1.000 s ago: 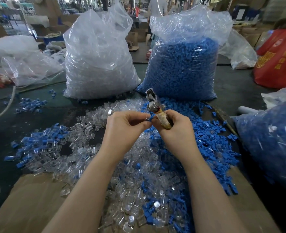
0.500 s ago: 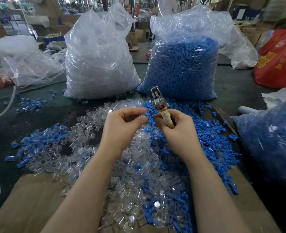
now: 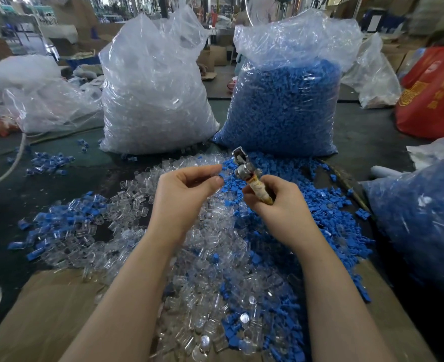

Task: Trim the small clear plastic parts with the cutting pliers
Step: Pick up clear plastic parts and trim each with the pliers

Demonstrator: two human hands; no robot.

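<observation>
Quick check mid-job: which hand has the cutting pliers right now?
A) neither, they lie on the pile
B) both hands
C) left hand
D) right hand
D: the right hand grips the wrapped handle of the cutting pliers, and the left hand is apart from them.

Sacks and loose blue parts around a cluttered desk

A clear sack of blue pieces [image 3: 283, 105] stands upright beside a clear sack of transparent pieces [image 3: 155, 100]. Loose blue pieces [image 3: 328, 205] spread over the dark desk [image 3: 367, 142]. Brown cardboard [image 3: 46, 309] lies at the near edge, a red bag [image 3: 432, 92] sits far right, and a white hose [image 3: 9, 168] curves at left.
</observation>
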